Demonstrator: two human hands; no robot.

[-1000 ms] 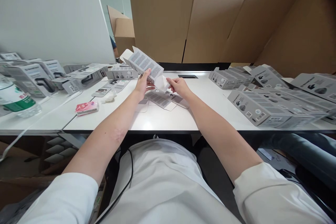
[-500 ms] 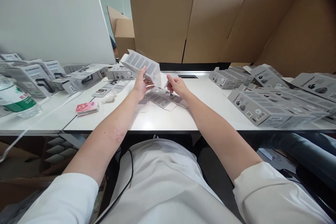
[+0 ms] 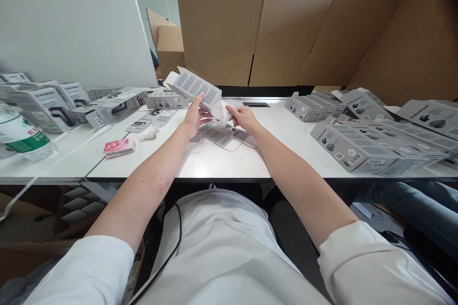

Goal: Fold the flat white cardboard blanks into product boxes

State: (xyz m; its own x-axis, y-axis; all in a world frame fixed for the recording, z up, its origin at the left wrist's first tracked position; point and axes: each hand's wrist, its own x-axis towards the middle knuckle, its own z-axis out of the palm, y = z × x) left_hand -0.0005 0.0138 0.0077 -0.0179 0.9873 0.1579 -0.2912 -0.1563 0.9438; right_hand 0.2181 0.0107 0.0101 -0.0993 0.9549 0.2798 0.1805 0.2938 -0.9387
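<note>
The left hand (image 3: 195,116) grips a grey carton (image 3: 195,86), holding it tilted above the middle of the desk (image 3: 214,164) toward its far edge. The right hand (image 3: 244,117) pinches the carton's white end flap (image 3: 222,112), just over flat cartons (image 3: 222,133) lying on the desk.

A: What is hidden around the carton (image 3: 195,86)?

B: Its far side is covered, and the fingers of the left hand (image 3: 195,116) are lost behind it. Only the thumb is seen, on the printed face. The print is too small to be read.

A: And at the right hand (image 3: 244,117)?

B: Its fingertips are seen at the carton's white flap, but whether the flap is pinched or only touched cannot be told. The flat sheets (image 3: 218,134) on the desk (image 3: 222,164) are partly covered by both hands.

A: What is cut off?

B: The bottle (image 3: 17,136) is clipped by the left edge and its label is shown only in part. The right boxes (image 3: 434,119) are clipped by the right edge. The left boxes (image 3: 43,105) are blurred.
</note>
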